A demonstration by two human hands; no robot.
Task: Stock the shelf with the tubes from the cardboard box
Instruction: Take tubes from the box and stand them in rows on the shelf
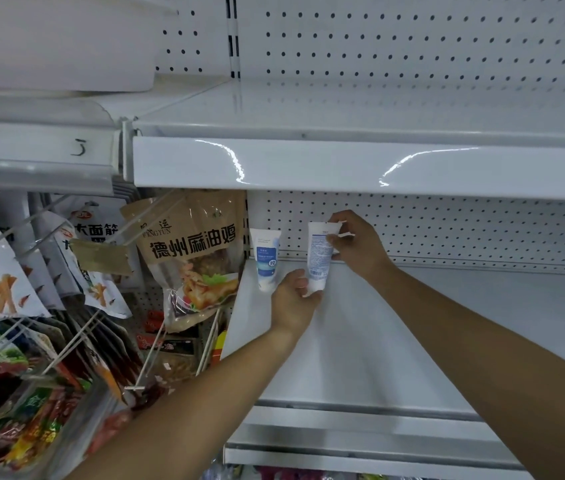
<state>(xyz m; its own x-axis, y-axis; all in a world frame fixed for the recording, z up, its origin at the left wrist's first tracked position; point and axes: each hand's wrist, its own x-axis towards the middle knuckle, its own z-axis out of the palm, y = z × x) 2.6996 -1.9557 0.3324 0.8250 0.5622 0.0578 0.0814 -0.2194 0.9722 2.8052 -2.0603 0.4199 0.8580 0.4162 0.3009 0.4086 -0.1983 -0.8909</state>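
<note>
Both hands meet on one white tube (319, 258) at the back of the lower shelf (412, 341), close to its left end. The left hand (295, 299) reaches in from below and curls its fingers round the tube's lower cap end. The right hand (357, 244) comes from the right and pinches the flat crimped top between thumb and fingertips. The tube stands nearly upright with its cap down, and the side with fine blue print and a barcode faces the camera. The left hand hides its bottom, so I cannot tell whether it touches the shelf board. Just to its left, a second tube (267, 259) stands on its cap in the far left corner. Its blue-and-white front faces out and its top leans against the pegboard back (464, 233); the two tubes are near each other but apart. A glossy white upper shelf (343, 164) runs above the hands. In the bay to the left, a brown snack bag (194, 244) with large dark characters hangs on a wire hook, with more packets (7, 271) hanging beside and below it.
</note>
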